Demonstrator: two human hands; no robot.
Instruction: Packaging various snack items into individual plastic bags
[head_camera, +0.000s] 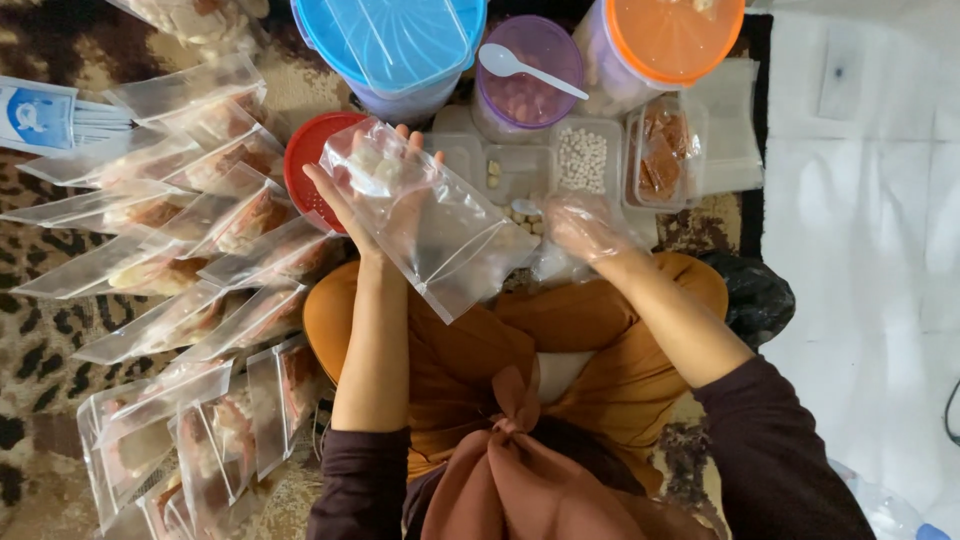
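My left hand (352, 190) holds a clear zip bag (430, 215) from underneath; pale pieces lie in the bag's far end. My right hand (585, 228), covered by a thin plastic glove, grips a small white spoon (527, 208) over a clear divided tray (520, 172) of pale nuts and white beads. The bag hangs above my orange-clad knees.
Several filled zip bags (190, 250) fan out on the patterned carpet at left. A red lid (312, 150), a blue-lidded tub (390, 45), a purple jar (525, 85) with a white spoon (530, 68), an orange-lidded tub (670, 40) and a box of brown pieces (662, 150) stand ahead.
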